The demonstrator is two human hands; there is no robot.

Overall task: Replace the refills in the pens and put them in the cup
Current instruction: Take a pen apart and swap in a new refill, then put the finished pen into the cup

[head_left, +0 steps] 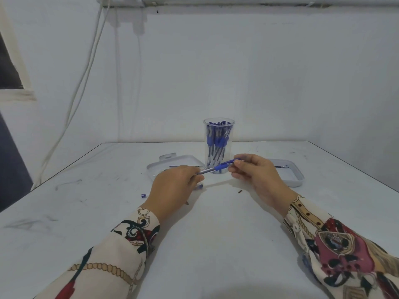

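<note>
Both hands grip pen (218, 167), axis left-right, slightly tilted.

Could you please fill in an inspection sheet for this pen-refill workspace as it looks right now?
Surface: white table, scuffed with dark marks.
Job's things: blue pen held between both hands; clear cup full of blue pens; left tray and right tray holding loose refills.
Clutter: pen cap and another small blue piece by the left hand; dark specks.
Grippers: left hand grips the pen's clear end; right hand fingers pinch the blue end.
Cables: white cables hang down the wall, left.
Surroundings: plain white wall.
</note>
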